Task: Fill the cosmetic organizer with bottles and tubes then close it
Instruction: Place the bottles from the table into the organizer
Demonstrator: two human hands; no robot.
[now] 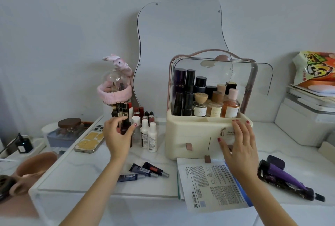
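While the organizer (203, 135) stands on the white counter (90, 167) with its clear lid (235, 73) swung up and open, both hands are at work in front of it. The right hand (239, 149) lies against the organizer's cream front, fingers straight and spread, the thumb low near a drawer; it holds nothing. The left hand (118, 135), left of the organizer, has its fingers and thumb curled around a small dark bottle (126, 128) that stands among lipsticks (143, 114). Just right of that bottle, between it and the organizer, stand two white bottles (148, 136). Inside the organizer's top tray are tall dark bottles (183, 91) on its left side and, toward its right, a clear bottle with a wooden cap (200, 104) and an amber bottle with a pink cap (231, 104). In front of the organizer, a printed sheet (212, 184) lies partly under it, and three dark tubes (145, 171) lie flat to the sheet's left. Right of the organizer's front lies a purple tube (286, 177) on a dark packet. A wavy mirror (181, 32) leans on the wall behind the organizer. Well left of the organizer lies a phone (90, 140), face down.
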